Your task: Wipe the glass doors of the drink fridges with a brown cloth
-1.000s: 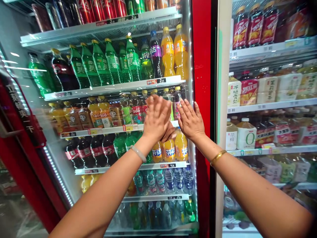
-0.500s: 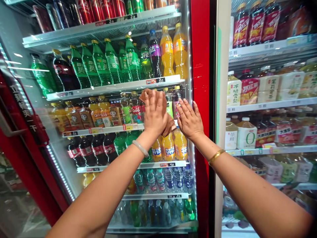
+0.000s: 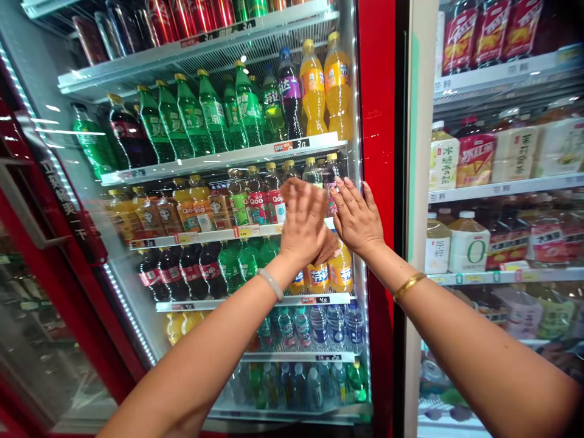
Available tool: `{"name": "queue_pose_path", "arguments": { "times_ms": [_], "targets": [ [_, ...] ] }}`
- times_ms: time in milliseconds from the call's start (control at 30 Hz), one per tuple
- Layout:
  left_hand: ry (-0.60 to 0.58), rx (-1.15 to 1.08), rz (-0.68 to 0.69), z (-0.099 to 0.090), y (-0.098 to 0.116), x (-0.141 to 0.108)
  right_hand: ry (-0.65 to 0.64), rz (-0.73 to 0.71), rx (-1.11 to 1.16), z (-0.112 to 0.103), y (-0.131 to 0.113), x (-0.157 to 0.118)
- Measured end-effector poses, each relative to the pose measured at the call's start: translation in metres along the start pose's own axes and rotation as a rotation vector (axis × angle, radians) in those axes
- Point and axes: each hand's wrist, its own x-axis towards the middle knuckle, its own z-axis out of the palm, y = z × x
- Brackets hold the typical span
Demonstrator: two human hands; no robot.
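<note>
My left hand (image 3: 303,228) holds a brown cloth (image 3: 329,248) flat against the glass door of a red-framed drinks fridge. Its fingers are blurred by motion, and the cloth shows above the fingertips and beside the palm. Just to the right, my right hand (image 3: 358,216) lies open on the glass near the red door frame (image 3: 381,121), fingers stretched and nothing under them that I can see. A pale bangle (image 3: 271,286) circles the left wrist, a gold-coloured one (image 3: 409,287) the right.
Behind the glass stand rows of green bottles (image 3: 214,121), orange soda bottles (image 3: 337,85) and cans (image 3: 162,21). A door handle (image 3: 30,204) sticks out at the left. To the right, another fridge holds cartons and bottles, including a white-capped jug (image 3: 468,243).
My left hand has slid a little down the glass with the cloth. My right hand keeps nearly the same place by the frame. The whole view has shifted slightly.
</note>
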Motion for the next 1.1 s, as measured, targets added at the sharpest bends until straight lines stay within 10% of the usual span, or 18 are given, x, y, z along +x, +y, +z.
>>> {"name": "queue_pose_path", "arguments": {
  "times_ms": [133, 333, 600, 800, 933, 1100],
  "targets": [
    [-0.110, 0.030, 0.242, -0.007, -0.018, 0.010, -0.012, -0.002, 0.030, -0.002, 0.002, 0.000],
    [0.030, 0.058, 0.070, -0.035, -0.074, 0.059, -0.049, 0.011, 0.035, 0.004, -0.017, 0.054],
    [-0.099, 0.109, 0.223, -0.044, -0.084, 0.025, 0.051, 0.071, 0.035, 0.020, -0.045, 0.098],
    [0.110, 0.087, -0.156, -0.048, -0.092, 0.049, 0.061, 0.065, 0.025, 0.021, -0.043, 0.093],
    [0.012, 0.070, 0.084, -0.034, -0.069, 0.035, 0.064, 0.047, 0.021, 0.021, -0.041, 0.093],
    [-0.097, 0.145, 0.234, -0.055, -0.106, 0.033, 0.082, 0.044, 0.024, 0.022, -0.041, 0.092]
  ]
}}
